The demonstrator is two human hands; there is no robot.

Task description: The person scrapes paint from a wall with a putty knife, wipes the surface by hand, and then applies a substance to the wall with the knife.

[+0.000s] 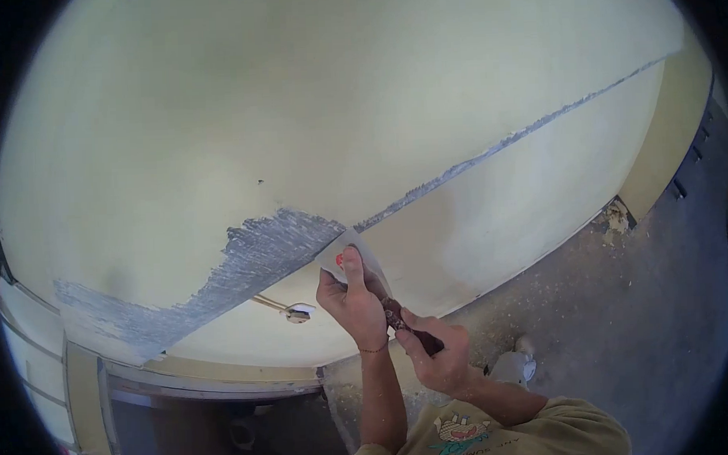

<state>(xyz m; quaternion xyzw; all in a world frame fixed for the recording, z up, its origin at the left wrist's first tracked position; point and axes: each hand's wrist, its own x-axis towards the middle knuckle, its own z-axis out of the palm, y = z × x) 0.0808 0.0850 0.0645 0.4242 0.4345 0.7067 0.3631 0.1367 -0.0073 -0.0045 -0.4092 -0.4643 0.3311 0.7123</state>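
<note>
- Facing a broad cream wall [360, 107] across the top and middle of the frame, faintly shaded in places.
- Looking down on a grey floor [631, 298] at the right and lower right, scattered with pale specks.
- Taking in a dark opening [227, 437] at the lower left, edged along its top by a pale frame.
- Following a rough grey patch [237, 264] from just left of centre down toward the lower left, streaked all over and ragged along its upper edge.
- Tracing a narrow grey strip [490, 152] from the middle of the frame up to the upper right.
- Wearing an olive shirt [547, 430] at the bottom, printed with a coloured picture and lettering.
- Wrapping the fingers of the right hand [442, 357] around the dark handle of a scraper [393, 313], a little below and right of centre.
- Clasping the pale blade of the same scraper with the fingers of the left hand [359, 304], higher and further left, thumb laid along the near face beside a red mark.
- Holding the scraper aslant just below the middle of the frame, blade toward the upper left, near the meeting of patch and strip; unable to tell how hard pressed there.
- Passing a small pale fitting [297, 313] left of the left hand, on a yellowish stem.
- Noting a thin bracelet [373, 351] around the left wrist.
- Spotting a small dark mark [260, 181] above the patch.
</note>
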